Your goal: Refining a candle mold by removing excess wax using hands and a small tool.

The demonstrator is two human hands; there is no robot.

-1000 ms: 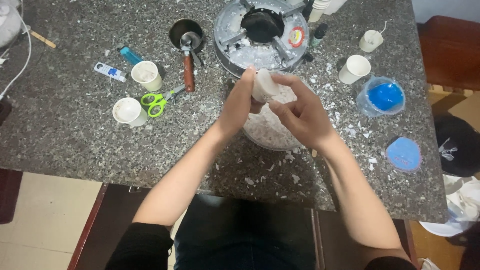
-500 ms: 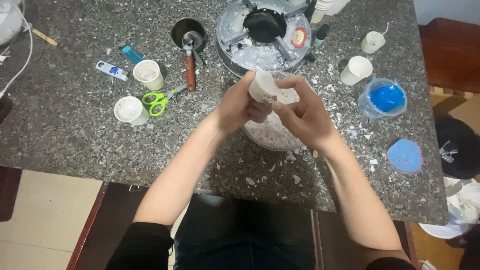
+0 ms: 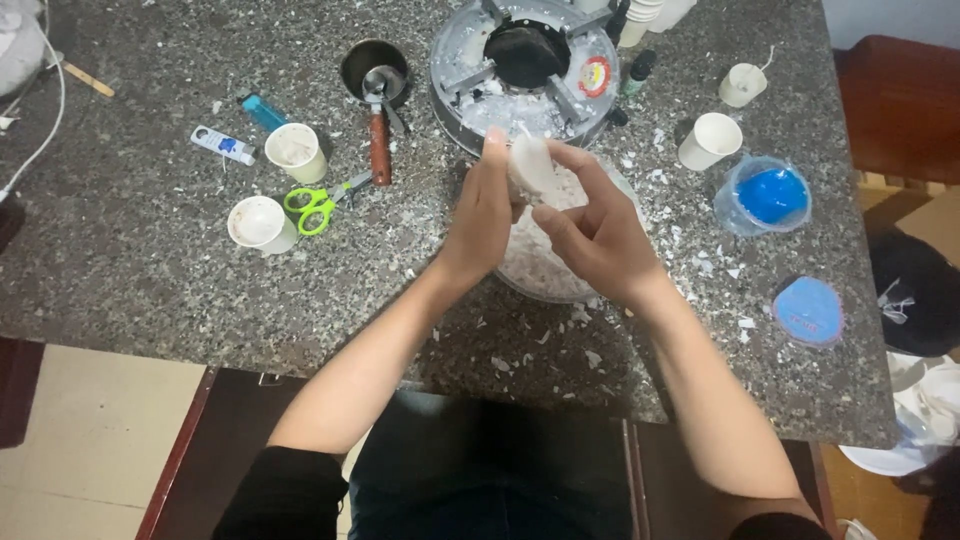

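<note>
1. Our left hand [image 3: 483, 225] and right hand [image 3: 600, 235] meet over the middle of the speckled grey stone desk [image 3: 130, 270], both sets of fingers pinching a small round white wax block [image 3: 530, 165].
2. The block sits above a clear bowl of white wax flakes [image 3: 545, 265], just before the round metal burner [image 3: 525, 65] at the desk's far edge.
3. Green-handled scissors [image 3: 318, 205] and two white paper cups lie toward the left edge.

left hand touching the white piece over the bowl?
Touching. Head view: left hand fingers wrap the white piece; right hand fingers press it too.
</note>
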